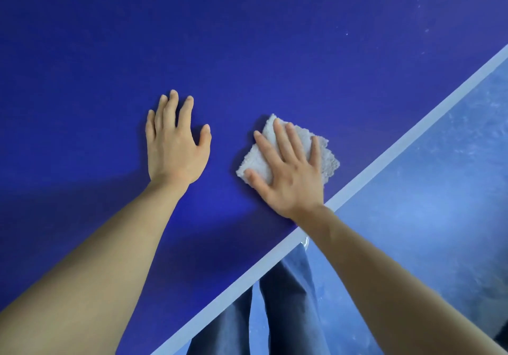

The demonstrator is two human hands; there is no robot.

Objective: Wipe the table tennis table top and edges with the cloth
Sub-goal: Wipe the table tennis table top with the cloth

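Observation:
The dark blue table tennis table top [247, 38] fills most of the view. Its pale edge line [390, 151] runs diagonally from lower left to upper right. A folded white fluffy cloth [325, 151] lies on the top close to that edge. My right hand [288, 173] presses flat on the cloth with its fingers spread, covering most of it. My left hand [176, 143] rests flat on the bare table top to the left of the cloth, fingers apart, holding nothing.
Beyond the table edge at the right and below is a mottled light blue floor [439, 190]. My legs in dark trousers [283, 308] stand against the edge at the bottom. Faint dust specks [423, 27] mark the table's far right.

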